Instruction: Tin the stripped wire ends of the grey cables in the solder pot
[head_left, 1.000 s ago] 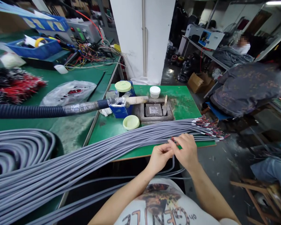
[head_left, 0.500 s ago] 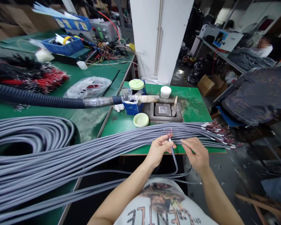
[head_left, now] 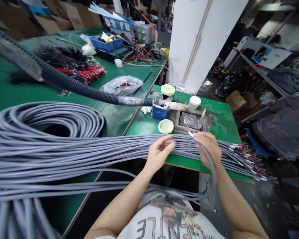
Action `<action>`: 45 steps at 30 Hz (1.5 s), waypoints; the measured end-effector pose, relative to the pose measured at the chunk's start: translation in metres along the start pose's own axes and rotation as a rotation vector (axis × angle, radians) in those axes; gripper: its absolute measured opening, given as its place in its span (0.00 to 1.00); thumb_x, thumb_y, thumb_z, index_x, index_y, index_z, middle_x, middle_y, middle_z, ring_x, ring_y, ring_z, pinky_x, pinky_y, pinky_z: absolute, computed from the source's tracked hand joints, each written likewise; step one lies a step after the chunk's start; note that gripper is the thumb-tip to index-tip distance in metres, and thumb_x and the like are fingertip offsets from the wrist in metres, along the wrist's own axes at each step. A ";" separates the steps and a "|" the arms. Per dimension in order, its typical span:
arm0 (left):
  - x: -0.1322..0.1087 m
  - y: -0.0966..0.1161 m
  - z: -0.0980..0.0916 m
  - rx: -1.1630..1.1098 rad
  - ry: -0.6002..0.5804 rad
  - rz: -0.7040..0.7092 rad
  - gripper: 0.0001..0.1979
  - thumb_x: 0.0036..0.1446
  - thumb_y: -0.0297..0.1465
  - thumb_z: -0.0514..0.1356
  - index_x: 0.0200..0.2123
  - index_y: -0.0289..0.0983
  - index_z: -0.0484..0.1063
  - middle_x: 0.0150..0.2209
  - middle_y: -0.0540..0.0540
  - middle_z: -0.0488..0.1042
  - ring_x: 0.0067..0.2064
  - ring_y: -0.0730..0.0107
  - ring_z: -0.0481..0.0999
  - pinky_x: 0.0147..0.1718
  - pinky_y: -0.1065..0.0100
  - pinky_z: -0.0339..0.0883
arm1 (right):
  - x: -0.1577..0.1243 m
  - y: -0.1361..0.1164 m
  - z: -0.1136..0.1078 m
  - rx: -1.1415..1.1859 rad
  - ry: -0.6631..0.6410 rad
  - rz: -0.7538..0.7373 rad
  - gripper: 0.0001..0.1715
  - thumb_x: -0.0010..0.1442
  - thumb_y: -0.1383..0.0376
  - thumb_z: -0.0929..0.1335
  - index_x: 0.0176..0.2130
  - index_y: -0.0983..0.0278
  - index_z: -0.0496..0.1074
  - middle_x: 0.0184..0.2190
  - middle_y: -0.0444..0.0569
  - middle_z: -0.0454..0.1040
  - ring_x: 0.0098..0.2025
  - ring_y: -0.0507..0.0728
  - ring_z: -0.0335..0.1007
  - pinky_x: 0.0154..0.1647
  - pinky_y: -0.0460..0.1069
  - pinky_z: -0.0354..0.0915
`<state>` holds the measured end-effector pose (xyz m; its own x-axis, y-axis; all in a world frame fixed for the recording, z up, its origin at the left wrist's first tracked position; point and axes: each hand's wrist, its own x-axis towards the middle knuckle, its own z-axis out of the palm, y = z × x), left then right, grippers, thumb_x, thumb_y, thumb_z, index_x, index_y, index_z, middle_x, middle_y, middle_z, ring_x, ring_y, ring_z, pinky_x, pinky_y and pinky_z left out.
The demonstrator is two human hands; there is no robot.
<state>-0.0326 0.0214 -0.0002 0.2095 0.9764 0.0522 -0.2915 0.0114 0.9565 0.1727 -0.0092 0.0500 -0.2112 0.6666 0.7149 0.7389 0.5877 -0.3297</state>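
My right hand [head_left: 210,149] grips a single grey cable [head_left: 212,169] near its end. A white band and thin, fanned-out coloured wires [head_left: 186,128] stick out past the fingers, pointing up and left toward the square metal pot [head_left: 189,120]. My left hand [head_left: 160,151] holds nothing; its thumb and fingers are apart over the long bundle of grey cables [head_left: 129,146]. The bundle crosses the bench beneath both hands, and its bared wire ends [head_left: 249,157] lie at the right. A few separate grey cables hang low in front of my body.
A blue box [head_left: 159,112] supports a dark ribbed hose [head_left: 89,91] whose nozzle points at the pot. Nearby stand a pale green lid [head_left: 165,126] and a white tub [head_left: 194,102]. Coiled cable [head_left: 64,109] covers the left table. A white pillar [head_left: 204,43] rises behind.
The cable end has passed from my left hand to my right, and its wires now tilt up-left. My left hand has let go and opened. The whole view has turned left.
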 end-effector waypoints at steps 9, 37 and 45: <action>0.007 -0.021 -0.045 0.866 0.148 0.531 0.09 0.58 0.29 0.59 0.42 0.38 0.73 0.37 0.45 0.78 0.39 0.64 0.74 0.41 0.61 0.66 | 0.087 0.021 0.056 -0.015 -0.105 0.139 0.11 0.63 0.62 0.64 0.38 0.61 0.75 0.36 0.49 0.76 0.40 0.56 0.70 0.45 0.52 0.63; 0.008 -0.028 -0.049 0.892 0.093 0.570 0.11 0.59 0.27 0.56 0.44 0.38 0.73 0.36 0.44 0.78 0.38 0.64 0.74 0.41 0.62 0.65 | 0.119 0.044 0.078 -0.335 -0.310 0.047 0.16 0.64 0.58 0.62 0.36 0.61 0.76 0.32 0.49 0.77 0.37 0.58 0.68 0.42 0.52 0.56; 0.008 -0.027 -0.049 0.899 0.099 0.597 0.11 0.58 0.27 0.57 0.44 0.38 0.73 0.37 0.45 0.79 0.37 0.65 0.74 0.41 0.62 0.66 | 0.104 0.102 0.031 -0.559 -0.278 0.189 0.14 0.62 0.58 0.63 0.36 0.61 0.76 0.31 0.50 0.77 0.37 0.59 0.68 0.40 0.52 0.55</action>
<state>-0.0689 0.0392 -0.0400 0.1729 0.7852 0.5946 0.4780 -0.5948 0.6463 0.2061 0.1338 0.0713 -0.1468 0.8729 0.4653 0.9852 0.1713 -0.0105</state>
